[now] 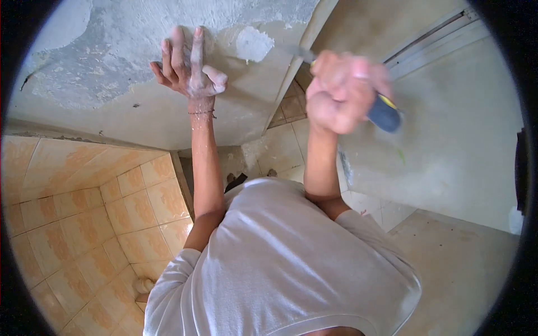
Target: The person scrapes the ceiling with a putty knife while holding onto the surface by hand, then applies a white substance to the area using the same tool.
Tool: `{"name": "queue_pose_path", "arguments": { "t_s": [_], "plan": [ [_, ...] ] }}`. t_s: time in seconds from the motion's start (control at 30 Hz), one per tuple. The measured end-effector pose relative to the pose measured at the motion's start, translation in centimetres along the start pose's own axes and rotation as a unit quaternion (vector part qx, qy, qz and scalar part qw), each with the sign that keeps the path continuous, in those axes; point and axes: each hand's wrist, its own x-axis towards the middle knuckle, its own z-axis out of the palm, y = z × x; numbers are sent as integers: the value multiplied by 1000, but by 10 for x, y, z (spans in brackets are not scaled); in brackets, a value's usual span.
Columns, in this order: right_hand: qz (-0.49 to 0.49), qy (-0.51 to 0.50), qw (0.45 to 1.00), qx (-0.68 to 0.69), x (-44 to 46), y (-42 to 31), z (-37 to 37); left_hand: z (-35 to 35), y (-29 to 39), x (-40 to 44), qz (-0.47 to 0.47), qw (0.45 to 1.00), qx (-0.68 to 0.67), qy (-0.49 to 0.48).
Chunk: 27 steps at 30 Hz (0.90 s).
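Observation:
My left hand (190, 70), dusted with white powder, rests with spread fingers against the wall (246, 103), holding nothing. Behind and around it the wall surface is rough grey with peeled, pale patches (254, 44). My right hand (344, 92) is blurred by motion and closed round a tool with a dark handle (384, 115) that has a yellow band. The tool's thin grey blade (300, 53) points left, near the wall's right edge; its tip is smeared, and whether it touches the wall cannot be told.
Orange-and-cream tiles (140, 190) line the lower left. A wall edge (305, 45) runs down between my hands. Floor tiles (280, 145) show below it, and a pale wall (448, 134) stands at the right. A dark object (521, 171) is at the far right.

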Motion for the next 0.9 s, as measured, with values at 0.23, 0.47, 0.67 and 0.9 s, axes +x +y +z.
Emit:
{"name": "queue_pose_path", "arguments": {
  "t_s": [0.23, 0.47, 0.67, 0.9],
  "plan": [
    [-36, -73, 981, -174, -5, 46, -41, 2, -2, 0, 16, 1000, -9, 21],
    [-26, -53, 998, -32, 13, -5, -18, 3, -3, -1, 22, 999, -11, 29],
    [12, -29, 986, -165, -7, 37, -44, 1, 1, 0, -3, 1000, 7, 13],
    [-34, -28, 990, -134, 4, 2, -21, 4, -2, -1, 11, 999, 8, 31]
  ]
}}
